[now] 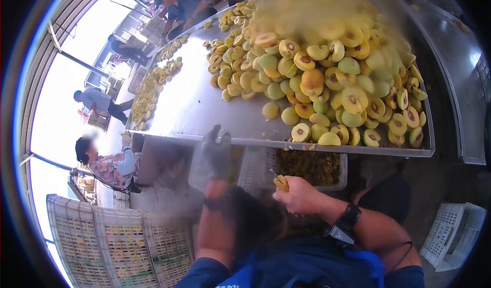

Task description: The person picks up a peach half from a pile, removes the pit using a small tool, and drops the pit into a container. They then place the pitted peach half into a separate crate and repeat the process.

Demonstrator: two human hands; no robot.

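My left hand point(216, 154), in a grey glove and slightly blurred, is raised at the front edge of the metal table point(194, 104). Its fingers are apart and nothing shows in them. Closer to my body, my bare right hand point(303, 195) is closed on a short yellow-brown piece point(281, 182) with a dark groove; I cannot tell what it is. Beyond both hands, a large heap of halved yellow-green peaches point(353, 100) covers the table's right part, many cut faces showing brown centres. Under the table edge, a crate point(343, 171) holds dark brown bits.
White crates point(255, 168) stand below the table edge before me. More peach halves point(153, 86) lie along the table's far left. Stacked crates point(120, 237) rise at lower left, and a white crate point(452, 234) sits on the right floor. A person point(115, 168) sits at left; others work behind.
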